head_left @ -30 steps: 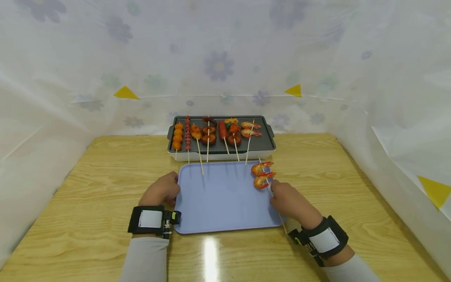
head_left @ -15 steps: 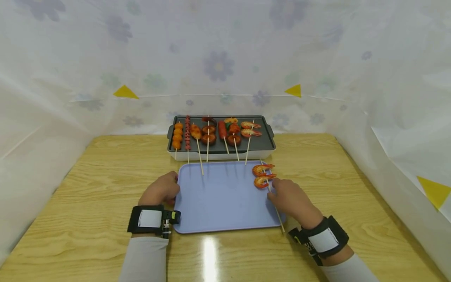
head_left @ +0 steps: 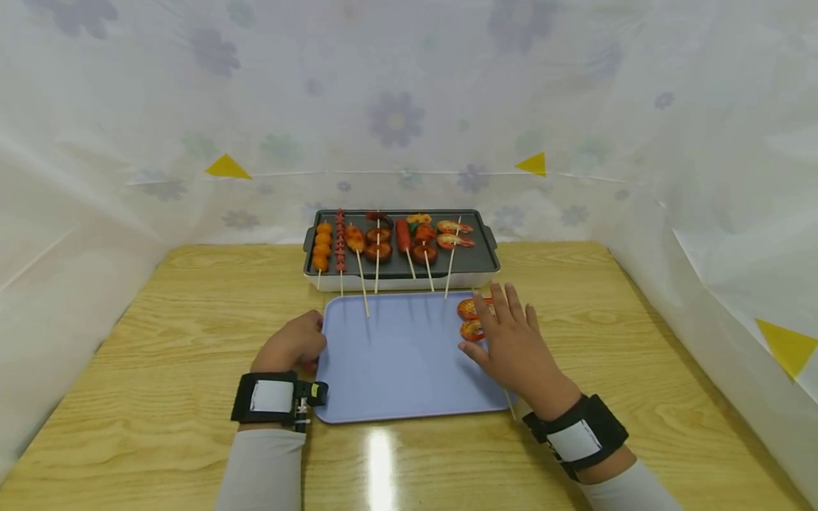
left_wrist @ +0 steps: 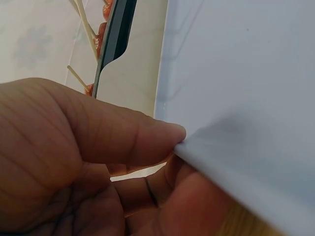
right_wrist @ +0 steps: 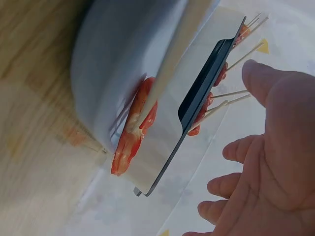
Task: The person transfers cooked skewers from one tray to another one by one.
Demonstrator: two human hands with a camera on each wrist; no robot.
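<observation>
My left hand (head_left: 295, 342) grips the left edge of the pale blue tray (head_left: 409, 362); in the left wrist view the thumb of that hand (left_wrist: 123, 142) lies on the rim of the tray (left_wrist: 236, 191), with fingers curled beneath. On the tray's right side lies a shrimp skewer (head_left: 471, 330), its stick end poking past the front rim. Over it my right hand (head_left: 517, 351) is spread, fingers straight, partly hiding it. In the right wrist view the shrimp (right_wrist: 133, 132) and stick sit apart from the right hand (right_wrist: 275, 162), which holds nothing.
Behind the tray stands a dark grill pan (head_left: 473, 264) on a white base. Several skewers lie on it: orange balls (head_left: 322, 248), a sausage (head_left: 404, 235), another shrimp skewer (head_left: 455, 241) and others. Some sticks overhang the tray's back edge. A patterned sheet (head_left: 396, 71) surrounds the wooden table (head_left: 211, 298).
My right hand has let go of the shrimp skewer's stick and spread its fingers above it. Earlier the skewer shifted slightly at its lower end. The left hand stays on the tray.
</observation>
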